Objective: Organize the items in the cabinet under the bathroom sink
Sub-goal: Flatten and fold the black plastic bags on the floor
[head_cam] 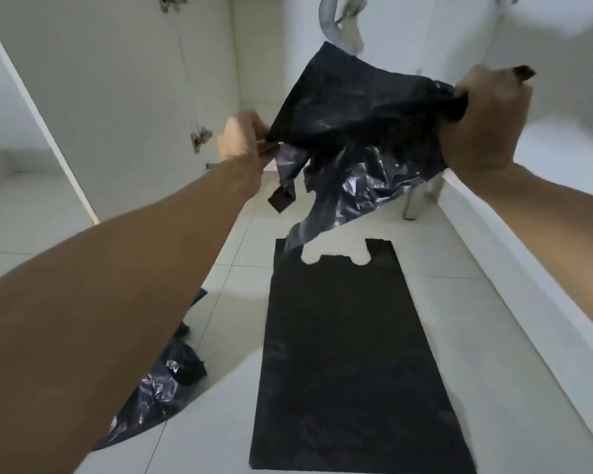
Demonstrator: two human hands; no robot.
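The white tiled floor [240,254] fills the lower view, running up into the open cabinet [261,63], whose white door [110,80] stands swung out at the left with a hinge showing on its edge. A pale drain hose [329,25] hangs at the back of the cabinet.

A flat black plastic bag [350,357] lies spread on the floor, its long axis running away from the viewer toward the cabinet, its two handle loops at the far end pointing at the cabinet opening. Bare tile borders it on both long sides, with a white ledge [514,268] running beside it on the right.

Above its far end, a crumpled black bag [356,124] is held in the air, stretched roughly left to right between both hands, with its shiny loose folds hanging down until they overlap the flat bag's left handle in the view. The right hand [486,121] has its fingers curled tight round a bunched end of it. The left hand [242,136] pinches the opposite edge between thumb and fingers.

A third, crinkled black bag [158,391] lies on the floor at the lower left, partly hidden under the left forearm and well apart from the flat one.
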